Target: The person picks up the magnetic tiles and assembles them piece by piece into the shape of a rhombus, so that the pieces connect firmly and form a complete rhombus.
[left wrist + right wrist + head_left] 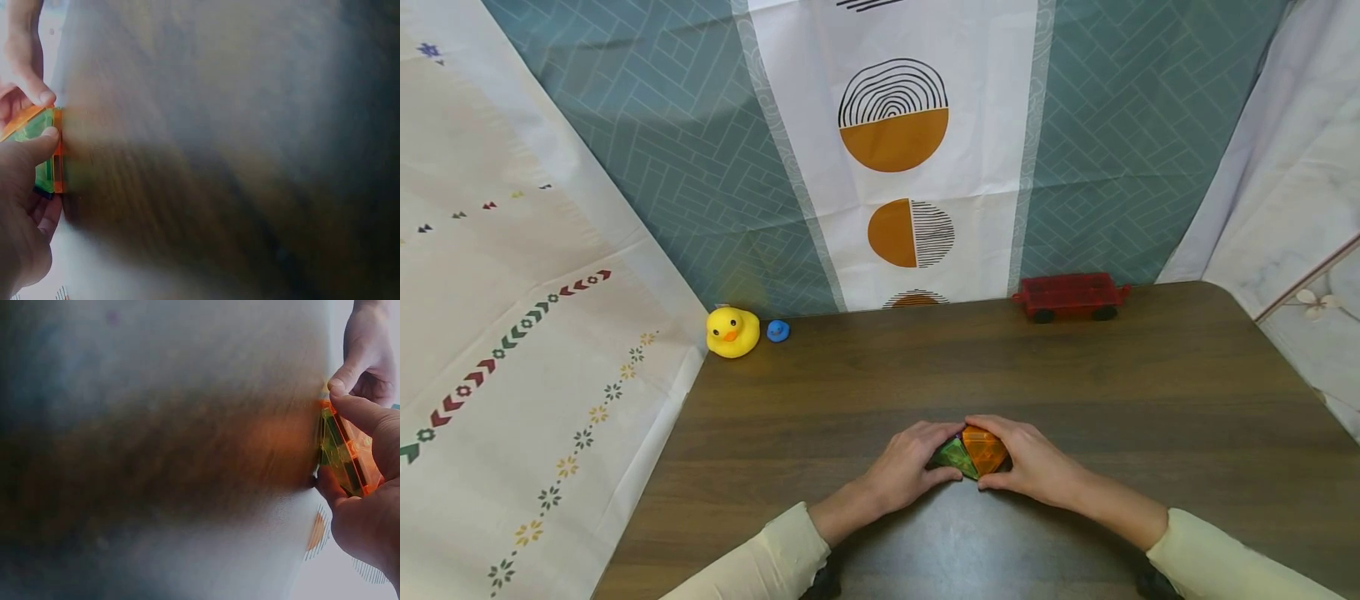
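Note:
Translucent magnetic tiles, one green (956, 459) and one orange (985, 449), stand together as a small faceted block on the wooden table. My left hand (912, 462) holds the green side, its thumb at the near edge and fingers round the far side. Around the orange side, my right hand (1036, 463) has thumb and fingers likewise curled. In the left wrist view the left thumb (45, 142) presses on green plastic beside an orange strip (58, 159). A yellowish-green face (336, 453) shows in the right wrist view. The block's far side is mostly hidden by fingers.
A yellow rubber duck (732, 332) and a small blue duck (778, 331) sit at the table's back left. Toward the back right stands a red toy wagon (1070, 296) with black wheels. Patterned cloths hang behind and beside the wooden table (1150, 400).

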The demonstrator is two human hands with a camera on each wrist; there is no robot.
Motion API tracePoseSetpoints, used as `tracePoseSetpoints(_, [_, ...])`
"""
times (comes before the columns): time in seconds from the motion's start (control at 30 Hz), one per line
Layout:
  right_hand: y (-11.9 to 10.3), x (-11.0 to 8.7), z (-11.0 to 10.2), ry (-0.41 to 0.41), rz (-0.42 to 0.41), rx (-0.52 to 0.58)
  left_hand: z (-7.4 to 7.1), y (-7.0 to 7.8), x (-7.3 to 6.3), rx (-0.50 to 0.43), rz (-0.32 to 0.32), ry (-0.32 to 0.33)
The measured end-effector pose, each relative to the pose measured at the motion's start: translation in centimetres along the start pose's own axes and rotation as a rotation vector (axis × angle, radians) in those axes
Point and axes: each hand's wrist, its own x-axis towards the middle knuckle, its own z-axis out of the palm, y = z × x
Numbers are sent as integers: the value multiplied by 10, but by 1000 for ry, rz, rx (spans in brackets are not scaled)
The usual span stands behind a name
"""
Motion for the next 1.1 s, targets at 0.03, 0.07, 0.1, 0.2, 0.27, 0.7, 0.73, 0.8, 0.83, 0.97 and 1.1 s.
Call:
tracePoseSetpoints(0.03, [0,0,0,2,2,0,0,0,0,1,-1,-1])
tracePoseSetpoints(0.07, [-1,0,0,3,4,2,0,0,0,2,-3,-2])
tracePoseSetpoints(0.1, [-1,1,0,6,5,2,0,0,0,4,-2,-1])
tracePoseSetpoints(0.2, [-1,1,0,12,7,4,-1,0,0,11,1,0])
tracePoseSetpoints(0.27, [-1,1,0,14,7,7,-1,0,-1,14,3,-1])
tracePoseSetpoints(0.7, [-1,1,-1,31,6,12,-1,-2,0,32,18,3])
tracePoseSetpoints(0.73, [-1,1,-1,32,6,12,-1,-2,0,32,17,2])
tracePoseSetpoints(0.8, [-1,1,-1,33,5,10,-1,-2,0,35,15,1])
tracePoseSetpoints(0.83, [-1,1,0,33,5,10,0,-2,0,38,14,0])
tracePoseSetpoints(0.97, [-1,1,0,32,5,9,0,-1,0,44,14,-2])
tracePoseSetpoints(1.1, [-2,2,0,34,9,7,0,-1,1,51,22,1])
